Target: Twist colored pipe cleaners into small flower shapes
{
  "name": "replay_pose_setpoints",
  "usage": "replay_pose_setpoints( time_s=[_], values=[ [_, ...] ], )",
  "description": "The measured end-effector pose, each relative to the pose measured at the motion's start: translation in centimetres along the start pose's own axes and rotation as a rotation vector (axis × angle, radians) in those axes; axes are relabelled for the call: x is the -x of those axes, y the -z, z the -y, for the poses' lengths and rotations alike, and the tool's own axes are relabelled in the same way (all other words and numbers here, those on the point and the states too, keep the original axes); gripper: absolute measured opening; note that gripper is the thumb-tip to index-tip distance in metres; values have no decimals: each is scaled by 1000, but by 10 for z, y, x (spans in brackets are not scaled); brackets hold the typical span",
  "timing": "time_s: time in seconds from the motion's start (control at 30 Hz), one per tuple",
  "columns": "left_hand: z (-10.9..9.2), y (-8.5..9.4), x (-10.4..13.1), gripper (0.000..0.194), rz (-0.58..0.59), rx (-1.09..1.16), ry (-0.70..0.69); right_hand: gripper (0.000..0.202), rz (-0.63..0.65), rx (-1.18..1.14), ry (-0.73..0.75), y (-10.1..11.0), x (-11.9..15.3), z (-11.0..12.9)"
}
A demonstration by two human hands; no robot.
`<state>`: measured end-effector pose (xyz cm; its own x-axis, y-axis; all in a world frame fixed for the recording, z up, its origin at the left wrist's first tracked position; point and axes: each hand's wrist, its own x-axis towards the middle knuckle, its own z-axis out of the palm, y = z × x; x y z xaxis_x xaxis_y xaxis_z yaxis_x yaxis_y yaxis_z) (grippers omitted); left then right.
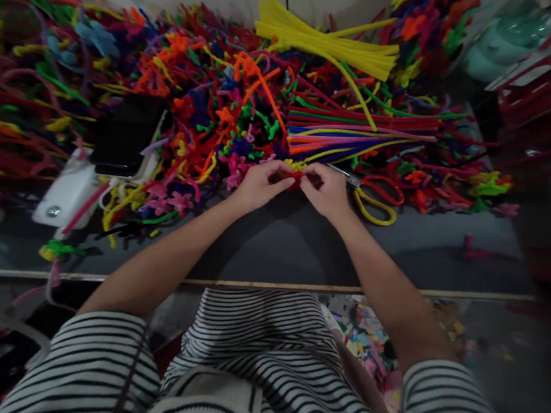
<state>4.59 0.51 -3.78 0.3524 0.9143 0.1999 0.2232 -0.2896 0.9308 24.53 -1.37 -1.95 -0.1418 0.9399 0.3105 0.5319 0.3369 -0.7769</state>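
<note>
My left hand (264, 185) and my right hand (325, 187) meet over the near middle of the dark table. Between their fingertips is a small red pipe cleaner piece (297, 178), pinched from both sides. Its exact shape is mostly hidden by my fingers. Some yellow fuzzy bits show just behind it. Right beside my right hand lie scissors (377, 199) with one red and one yellow handle loop. Behind my hands a bundle of straight pipe cleaners (359, 133) in several colours is spread out.
Heaps of bent pipe cleaners (182, 68) cover the back and left. A yellow bundle (331, 39) rests on top. A black phone (128, 133) and a white power bank (67, 191) with a cable are at left. The table's front edge (270, 287) runs before me.
</note>
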Motion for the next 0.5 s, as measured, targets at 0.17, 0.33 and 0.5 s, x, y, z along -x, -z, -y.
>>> replay_pose_setpoints(
  time_s=[0.17, 0.33, 0.5],
  values=[
    [-2, -2, 1, 20, -35, -106, -50, 11, -39, -25, 5, 0, 2, -4],
    [-4, -1, 2, 15, -33, -302, -107, 22, 46, -49, 28, 3, 3, -7],
    [-12, 11, 3, 18, -28, -328, -150, 16, 13, 13, -32, 0, 2, -10]
  ],
)
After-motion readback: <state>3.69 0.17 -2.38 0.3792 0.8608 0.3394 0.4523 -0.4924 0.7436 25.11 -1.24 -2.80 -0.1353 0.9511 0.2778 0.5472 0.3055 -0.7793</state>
